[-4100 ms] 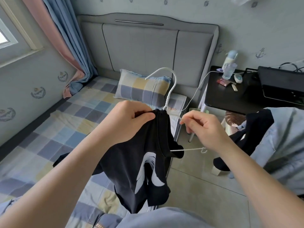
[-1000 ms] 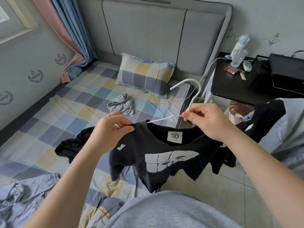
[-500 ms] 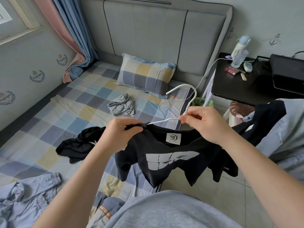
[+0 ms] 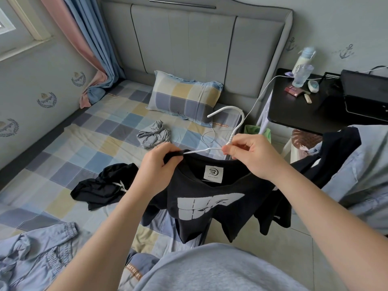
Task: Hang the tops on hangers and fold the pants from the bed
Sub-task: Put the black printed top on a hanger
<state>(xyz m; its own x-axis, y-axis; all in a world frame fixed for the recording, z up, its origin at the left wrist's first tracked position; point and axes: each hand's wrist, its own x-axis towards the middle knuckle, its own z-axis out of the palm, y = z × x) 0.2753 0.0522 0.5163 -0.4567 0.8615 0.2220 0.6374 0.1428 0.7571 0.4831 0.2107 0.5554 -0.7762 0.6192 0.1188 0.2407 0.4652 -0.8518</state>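
A black T-shirt (image 4: 212,198) with a white print and a white neck label hangs in front of me on a white hanger (image 4: 231,131). My left hand (image 4: 159,164) pinches the shirt's left shoulder by the collar, where the hanger's arm enters. My right hand (image 4: 249,154) grips the hanger at the base of its hook. On the checked bed (image 4: 69,148) lie a black garment (image 4: 100,185), a crumpled grey garment (image 4: 153,134) and light blue pants (image 4: 39,255) at the lower left.
A checked pillow (image 4: 184,97) leans by the grey headboard. A black side table (image 4: 310,110) on the right carries a bottle (image 4: 302,66), small items and a black device. Dark and light blue clothes (image 4: 357,164) hang at the right edge. A white cable (image 4: 260,97) trails onto the bed.
The shirt has gone from bunched on the hanger to spread along it. Within the last second my left hand moved up to the left shoulder by the collar.
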